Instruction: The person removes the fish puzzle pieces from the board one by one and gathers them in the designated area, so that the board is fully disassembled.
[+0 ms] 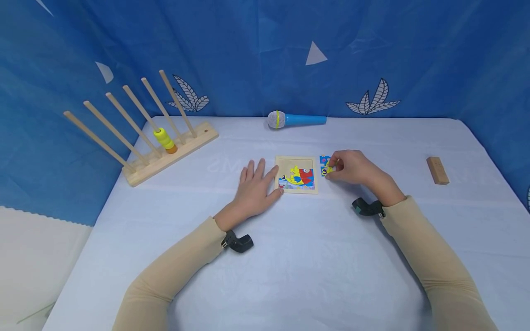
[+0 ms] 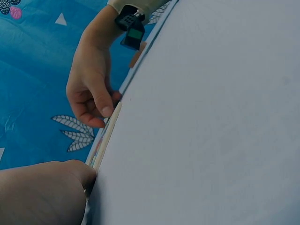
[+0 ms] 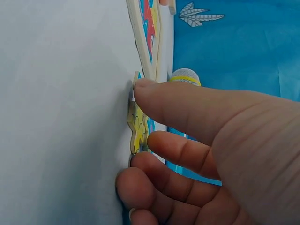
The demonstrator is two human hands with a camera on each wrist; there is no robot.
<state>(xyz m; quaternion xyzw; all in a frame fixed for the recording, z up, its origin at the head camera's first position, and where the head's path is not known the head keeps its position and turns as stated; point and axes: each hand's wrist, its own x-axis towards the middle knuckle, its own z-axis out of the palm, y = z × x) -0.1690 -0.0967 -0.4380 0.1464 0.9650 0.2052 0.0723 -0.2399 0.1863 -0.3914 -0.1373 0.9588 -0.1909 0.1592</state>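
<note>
A square wooden puzzle board (image 1: 296,162) with a partly filled colourful picture lies on the table. My left hand (image 1: 256,189) rests beside it, fingers spread, with fingertips at its left edge. To the board's right lie loose blue and yellow puzzle pieces (image 1: 325,160). Over these my right hand (image 1: 352,168) bends down, thumb and index finger at the edges of a yellow puzzle piece (image 3: 138,126), pinching it. The right wrist view shows the other fingers curled below. The left wrist view has the board (image 2: 108,131) only edge-on.
At the back lies a toy microphone (image 1: 305,120) with a blue handle. A wooden peg rack (image 1: 169,158) with tall slanting rods and yellow beads (image 1: 164,138) stands at the left. A wooden block (image 1: 437,171) lies at the right. A blue patterned cloth (image 1: 265,59) hangs behind.
</note>
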